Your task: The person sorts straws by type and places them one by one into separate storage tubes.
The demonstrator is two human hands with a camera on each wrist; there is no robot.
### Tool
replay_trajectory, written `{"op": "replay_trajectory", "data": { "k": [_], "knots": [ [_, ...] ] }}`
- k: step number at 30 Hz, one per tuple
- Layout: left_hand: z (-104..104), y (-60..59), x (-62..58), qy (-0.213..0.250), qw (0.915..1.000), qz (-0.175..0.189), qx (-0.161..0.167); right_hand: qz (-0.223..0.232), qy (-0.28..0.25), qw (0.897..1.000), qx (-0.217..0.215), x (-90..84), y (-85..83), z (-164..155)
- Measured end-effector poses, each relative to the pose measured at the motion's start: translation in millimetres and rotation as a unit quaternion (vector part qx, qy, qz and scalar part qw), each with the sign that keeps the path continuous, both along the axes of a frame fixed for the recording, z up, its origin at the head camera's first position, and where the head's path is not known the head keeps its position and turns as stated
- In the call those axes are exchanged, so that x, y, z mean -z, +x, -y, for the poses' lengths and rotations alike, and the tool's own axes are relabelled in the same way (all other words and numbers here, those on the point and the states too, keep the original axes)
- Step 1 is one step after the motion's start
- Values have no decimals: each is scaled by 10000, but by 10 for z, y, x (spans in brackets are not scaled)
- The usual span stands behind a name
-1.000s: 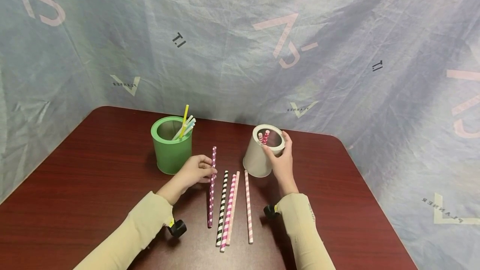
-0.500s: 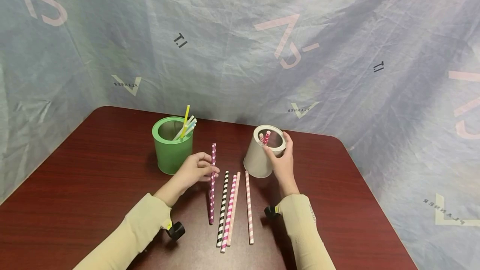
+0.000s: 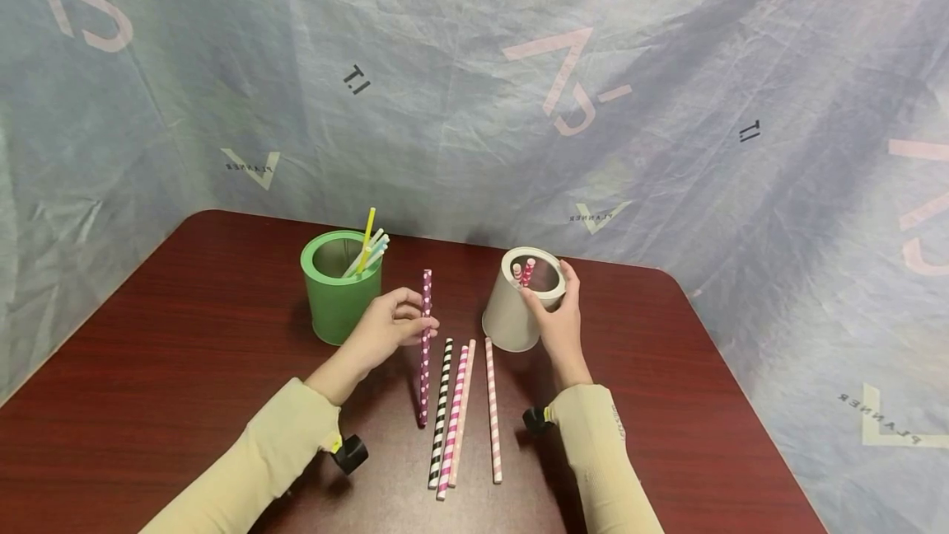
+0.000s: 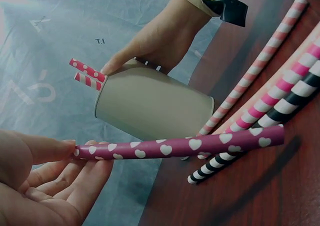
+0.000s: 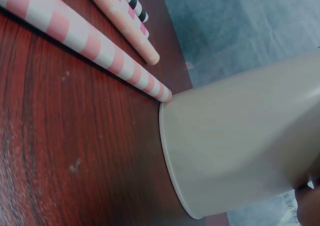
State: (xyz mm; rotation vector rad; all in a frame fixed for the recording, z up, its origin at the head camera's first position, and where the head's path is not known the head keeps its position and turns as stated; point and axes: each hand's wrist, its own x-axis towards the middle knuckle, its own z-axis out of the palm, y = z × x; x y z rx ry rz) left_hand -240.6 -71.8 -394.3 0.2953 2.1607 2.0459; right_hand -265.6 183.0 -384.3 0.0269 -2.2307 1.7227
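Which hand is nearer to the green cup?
Left. The left hand pinches the purple heart straw just right of the green cup; the right hand grips the white cup, farther off.

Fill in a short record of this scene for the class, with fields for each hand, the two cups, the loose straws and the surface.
Left hand: pinches the purple heart-print straw near its upper end; lower end near the table
Right hand: grips the rim of the beige cup
Beige cup: tilted, holds two pink-patterned straws
Green cup: upright, holds yellow and pale straws
Loose straws: four lying side by side on the table, one black-and-white, three pink-toned
Surface: dark red wooden table
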Motion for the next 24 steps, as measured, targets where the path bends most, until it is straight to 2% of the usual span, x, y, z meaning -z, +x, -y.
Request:
{"op": "replay_trajectory", "data": {
  "k": [7,10,13,18,21,24],
  "knots": [
    [-28,5,-35,-84,9991,-424,-53,-62,-59,9999,63,284,-221,-123],
    [-50,8,-69,-220,9975,-669,-104,-131,-44,9999,98,297,-221,-121],
    [-91,21,-114,-556,9930,-988,-333,-197,-78,9997,77,306,-223,-121],
    [-190,41,-178,-1125,9782,-1501,-896,-134,-83,9999,56,309,-227,-132],
    [-249,46,-207,-1267,9704,-1713,-1134,-81,-117,9999,9,281,-218,-124],
    [-301,49,-237,-1224,9676,-1827,-1243,-68,-81,9999,-28,185,-151,-87]
  ]
}}
